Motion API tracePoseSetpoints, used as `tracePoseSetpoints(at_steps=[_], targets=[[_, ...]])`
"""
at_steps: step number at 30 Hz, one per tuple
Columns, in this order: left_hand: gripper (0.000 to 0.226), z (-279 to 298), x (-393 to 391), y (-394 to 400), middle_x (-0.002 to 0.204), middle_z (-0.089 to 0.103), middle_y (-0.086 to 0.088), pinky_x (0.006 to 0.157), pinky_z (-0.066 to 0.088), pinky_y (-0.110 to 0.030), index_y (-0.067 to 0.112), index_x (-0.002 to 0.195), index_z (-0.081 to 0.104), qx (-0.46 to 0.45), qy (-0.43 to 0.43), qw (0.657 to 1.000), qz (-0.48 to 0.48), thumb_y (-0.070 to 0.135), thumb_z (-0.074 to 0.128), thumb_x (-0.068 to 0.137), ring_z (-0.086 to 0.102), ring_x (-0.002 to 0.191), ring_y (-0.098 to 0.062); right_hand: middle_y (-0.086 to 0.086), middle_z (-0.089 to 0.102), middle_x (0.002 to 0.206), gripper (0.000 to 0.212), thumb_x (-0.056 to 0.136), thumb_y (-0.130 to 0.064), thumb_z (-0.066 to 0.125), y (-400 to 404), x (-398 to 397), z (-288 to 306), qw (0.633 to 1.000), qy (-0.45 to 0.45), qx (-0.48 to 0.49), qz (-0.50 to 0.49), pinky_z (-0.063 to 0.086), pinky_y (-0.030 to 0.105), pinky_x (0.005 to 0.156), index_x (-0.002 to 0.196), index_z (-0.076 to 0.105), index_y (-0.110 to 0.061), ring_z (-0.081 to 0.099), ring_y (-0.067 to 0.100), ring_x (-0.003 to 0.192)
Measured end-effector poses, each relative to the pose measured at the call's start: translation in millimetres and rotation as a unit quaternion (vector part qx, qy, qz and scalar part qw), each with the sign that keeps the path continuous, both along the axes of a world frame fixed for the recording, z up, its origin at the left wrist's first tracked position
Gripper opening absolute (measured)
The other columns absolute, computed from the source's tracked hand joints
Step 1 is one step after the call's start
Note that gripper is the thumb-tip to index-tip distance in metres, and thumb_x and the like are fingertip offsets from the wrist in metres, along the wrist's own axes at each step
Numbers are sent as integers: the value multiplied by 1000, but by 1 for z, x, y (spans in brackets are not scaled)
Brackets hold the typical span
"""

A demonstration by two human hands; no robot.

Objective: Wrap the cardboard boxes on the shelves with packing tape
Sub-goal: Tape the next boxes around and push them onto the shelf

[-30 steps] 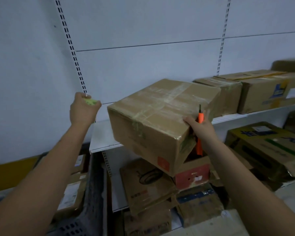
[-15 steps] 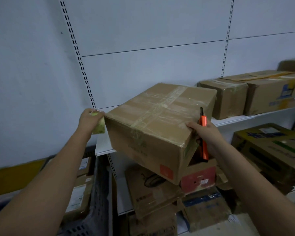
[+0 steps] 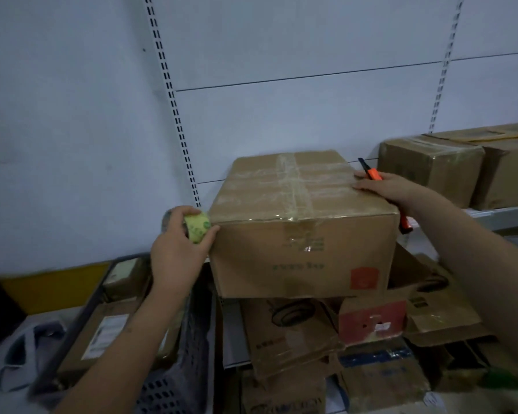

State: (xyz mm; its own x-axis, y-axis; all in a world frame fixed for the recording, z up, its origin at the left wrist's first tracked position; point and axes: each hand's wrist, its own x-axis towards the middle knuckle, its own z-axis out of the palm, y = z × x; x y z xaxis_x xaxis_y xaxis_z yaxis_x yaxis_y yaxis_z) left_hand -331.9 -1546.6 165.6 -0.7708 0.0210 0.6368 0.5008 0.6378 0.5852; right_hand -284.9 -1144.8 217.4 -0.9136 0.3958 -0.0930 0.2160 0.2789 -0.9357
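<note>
A large brown cardboard box [image 3: 302, 252] with clear tape crossing its top sits squarely in front of me, its front face towards the camera. My left hand [image 3: 178, 252] grips a yellow-green roll of packing tape [image 3: 196, 227] right against the box's upper left corner. My right hand [image 3: 385, 189] lies on the box's top right edge and holds an orange utility knife [image 3: 374, 174] whose black tip points up and away; the knife's lower end shows below the wrist.
A white shelf [image 3: 491, 215] at right carries taped boxes [image 3: 431, 165]. Below lie flattened and stacked cartons, one with a red panel [image 3: 373, 321]. A dark plastic crate [image 3: 174, 377] with parcels stands at lower left. A slotted upright [image 3: 174, 115] runs up the wall.
The box has turned from a tilted, corner-on pose to square and level. My left hand with the tape roll came down to the box's left corner. My right hand moved onto the top right edge.
</note>
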Motion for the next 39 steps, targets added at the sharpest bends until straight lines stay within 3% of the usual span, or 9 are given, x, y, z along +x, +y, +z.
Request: tracePoseSetpoints(at_steps=[2, 8, 12, 16, 20, 28, 31, 34, 39], targets=[[40, 5, -4, 10, 86, 70, 3, 62, 56, -41, 43, 102, 44, -15, -9, 1000, -15, 53, 75, 80, 67, 74, -23, 3, 62, 125, 93, 55, -61, 85, 18, -12, 5, 998, -22, 63, -3, 46, 38, 100, 136, 56, -25, 61, 23, 108], [33, 50, -2, 20, 88, 70, 4, 67, 57, -37, 37, 107, 51, -21, -47, 994, -93, 40, 75, 85, 70, 68, -15, 14, 67, 108, 39, 86, -35, 71, 13, -9, 40, 910, 65, 391, -122, 46, 36, 77, 118, 63, -15, 61, 32, 92], [28, 94, 20, 31, 77, 73, -3, 57, 53, -29, 25, 108, 55, 44, -80, 974, -209, 20, 74, 89, 70, 57, -18, -12, 72, 99, 33, 85, -45, 73, -68, 35, 64, 963, 221, 156, -10, 45, 27, 55, 113, 67, -29, 54, 9, 57], [29, 126, 51, 60, 71, 70, -5, 50, 51, -23, 21, 109, 57, -9, -95, 944, -315, 15, 75, 87, 66, 53, -20, -21, 70, 84, 32, 85, -45, 73, -146, 64, 74, 958, 251, 89, 110, 39, 24, 47, 111, 69, -28, 45, 5, 44], [32, 130, 66, 79, 65, 69, -1, 55, 54, -25, 22, 112, 54, -88, -90, 929, -349, 17, 73, 88, 66, 52, -21, -20, 56, 48, 13, 82, -25, 81, -163, 71, 61, 961, 273, 40, 32, 35, 13, 46, 85, 70, -18, 48, -2, 40], [96, 133, 75, 73, 89, 77, -5, 72, 54, -16, 37, 157, 13, -181, -161, 887, -393, 28, 76, 86, 71, 60, -10, -18, 51, 42, 19, 83, -25, 78, -150, 87, 37, 970, 236, 6, -55, 36, 19, 52, 77, 63, -15, 46, -3, 40], [83, 134, 62, 39, 125, 66, -2, 69, 48, -6, 40, 152, 31, -271, -98, 903, -319, 41, 75, 82, 65, 57, 9, -7, 51, 51, 20, 80, -20, 80, -99, 104, 25, 957, 236, -72, -152, 34, 21, 47, 72, 62, -16, 44, 8, 45], [75, 125, 46, -9, 111, 68, 4, 62, 49, -24, 53, 139, 42, -328, -98, 922, -180, 71, 61, 69, 66, 45, -9, -1, 60, 59, 13, 82, -15, 77, -42, 133, 11, 940, 232, -126, -215, 34, 23, 49, 79, 64, -12, 49, 9, 50], [75, 101, 30, -9, 104, 71, 8, 60, 41, -21, 54, 132, 50, -400, -27, 909, -113, 86, 40, 64, 60, 40, -1, 1, 67, 74, 18, 84, -14, 75, -11, 138, -5, 947, 207, -117, -215, 37, 22, 49, 96, 67, -4, 51, 4, 50]])
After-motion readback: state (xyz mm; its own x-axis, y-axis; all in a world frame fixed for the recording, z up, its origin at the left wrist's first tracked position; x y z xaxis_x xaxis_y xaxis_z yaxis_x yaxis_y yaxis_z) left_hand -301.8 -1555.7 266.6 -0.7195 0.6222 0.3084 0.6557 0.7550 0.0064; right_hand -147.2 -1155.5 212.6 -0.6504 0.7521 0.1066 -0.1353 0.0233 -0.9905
